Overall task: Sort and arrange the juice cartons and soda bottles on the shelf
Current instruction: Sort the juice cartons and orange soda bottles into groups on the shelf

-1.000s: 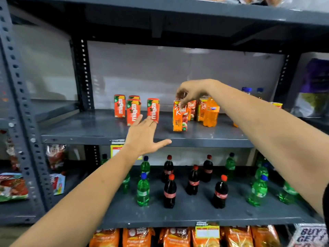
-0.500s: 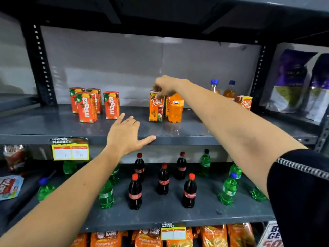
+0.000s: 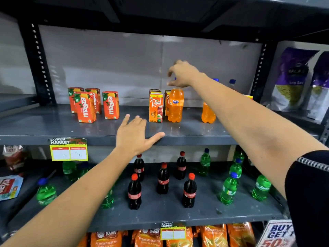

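my right hand (image 3: 183, 73) hovers half-curled over the fanta bottle (image 3: 175, 105), holding nothing; left hand (image 3: 134, 136) lies flat, empty, on the shelf (image 3: 44, 129) front edge. i'd pinch the cap squarely, lifting clear of the real carton (image 3: 156, 107) just beside.
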`<action>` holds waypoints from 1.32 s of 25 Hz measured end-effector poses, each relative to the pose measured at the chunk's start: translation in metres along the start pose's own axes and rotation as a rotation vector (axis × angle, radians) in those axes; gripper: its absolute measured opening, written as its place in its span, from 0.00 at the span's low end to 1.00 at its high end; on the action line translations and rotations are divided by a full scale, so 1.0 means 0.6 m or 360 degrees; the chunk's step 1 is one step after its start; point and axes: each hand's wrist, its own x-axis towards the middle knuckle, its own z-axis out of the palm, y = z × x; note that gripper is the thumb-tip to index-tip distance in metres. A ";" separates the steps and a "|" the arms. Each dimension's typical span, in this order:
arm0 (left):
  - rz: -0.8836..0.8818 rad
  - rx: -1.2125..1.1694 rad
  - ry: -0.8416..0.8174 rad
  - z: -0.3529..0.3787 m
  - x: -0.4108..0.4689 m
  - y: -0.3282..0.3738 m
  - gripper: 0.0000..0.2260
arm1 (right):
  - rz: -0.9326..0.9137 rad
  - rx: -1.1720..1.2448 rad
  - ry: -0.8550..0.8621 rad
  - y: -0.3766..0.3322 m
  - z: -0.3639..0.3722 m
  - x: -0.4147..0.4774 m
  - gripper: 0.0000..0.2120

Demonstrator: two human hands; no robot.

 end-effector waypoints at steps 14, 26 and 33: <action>0.0077 -0.0032 -0.0096 0.019 0.044 0.252 0.51 | 0.0005 0.0332 -0.0299 0.207 -0.047 -0.124 0.10; 0.0137 -0.0075 -0.0040 0.021 0.102 0.343 0.49 | 0.0192 0.0300 -0.0237 0.360 0.002 -0.145 0.15; 0.0115 -0.0067 -0.0001 0.027 0.105 0.333 0.49 | 0.0277 0.0628 -0.0397 0.412 -0.001 -0.169 0.33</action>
